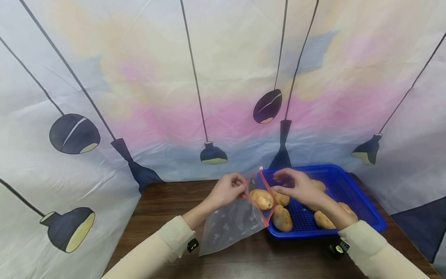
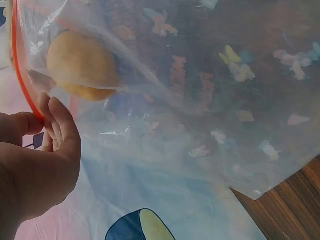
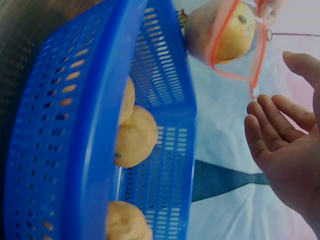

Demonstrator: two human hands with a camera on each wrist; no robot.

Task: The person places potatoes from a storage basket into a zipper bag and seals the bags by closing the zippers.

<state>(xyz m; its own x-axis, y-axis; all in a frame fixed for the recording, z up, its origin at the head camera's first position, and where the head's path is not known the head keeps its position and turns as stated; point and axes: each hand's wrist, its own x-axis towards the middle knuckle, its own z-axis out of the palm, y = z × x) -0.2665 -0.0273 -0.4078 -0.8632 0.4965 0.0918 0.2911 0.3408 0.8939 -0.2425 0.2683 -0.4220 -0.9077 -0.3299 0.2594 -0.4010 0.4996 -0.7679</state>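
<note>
My left hand (image 1: 228, 190) pinches the red zip edge of a clear, printed zip bag (image 1: 231, 224) between thumb and fingers. In the left wrist view, that hand (image 2: 47, 155) grips the edge beside a potato (image 2: 82, 65), seen through the plastic. The potato (image 1: 261, 199) lies just within the bag's mouth, which gapes toward the basket. My right hand (image 1: 301, 188) hovers over the blue basket (image 1: 362, 201), close to the mouth. In the right wrist view, the fingers of the right hand (image 3: 290, 135) are loosely bent and hold nothing.
Several loose potatoes (image 1: 283, 219) lie in the perforated basket, some partly hidden by the right arm. The basket stands on the right of a dark wooden table (image 1: 167, 205). A cloth backdrop (image 1: 156, 97) with printed lamps hangs behind it.
</note>
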